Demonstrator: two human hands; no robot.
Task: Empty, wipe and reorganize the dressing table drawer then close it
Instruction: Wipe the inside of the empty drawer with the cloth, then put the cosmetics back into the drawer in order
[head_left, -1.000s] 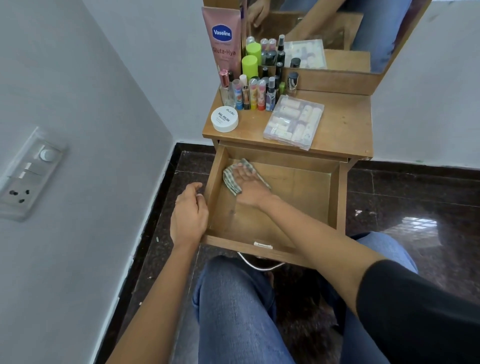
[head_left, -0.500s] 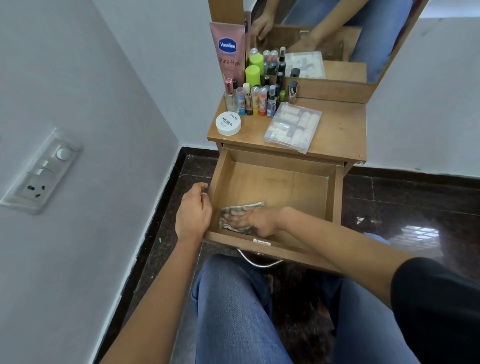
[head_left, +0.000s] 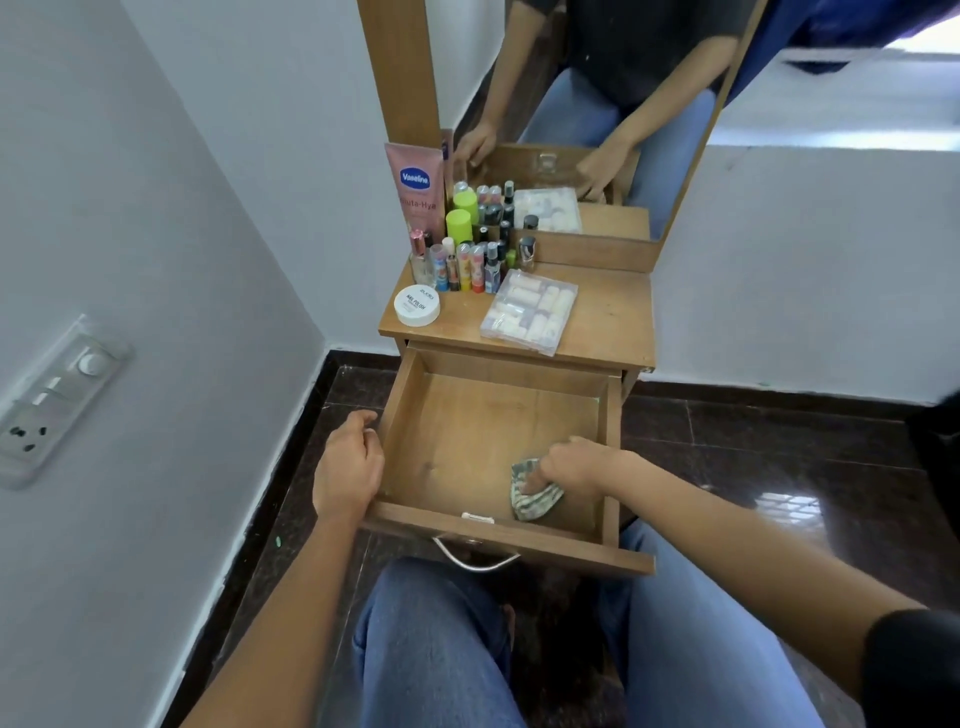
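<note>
Cloth (head_left: 532, 501) lies bunched in the front right corner of the drawer (head_left: 493, 415), and my right hand (head_left: 571, 465) grips it, fingers curled over the top and pressing it to the wooden floor. My left hand (head_left: 348, 467) holds the drawer's left wall near the front left corner, fingers hooked over the rim to steady it. The drawer is pulled far out and has nothing in it but the cloth, so I judge I am mid-wipe, with restocking and closing not yet done.

The bottles (head_left: 467, 265) stand packed at the back left corner of the desk (head_left: 608, 317), the round tub (head_left: 416, 305) near its front left edge, the clear case (head_left: 530, 312) right at the front edge above the drawer. Pressing hard this far forward could tilt or drag the drawer off its runners. Lifting my arm carelessly could clip the case and knock it in. The back corners may get skipped if I stop here
</note>
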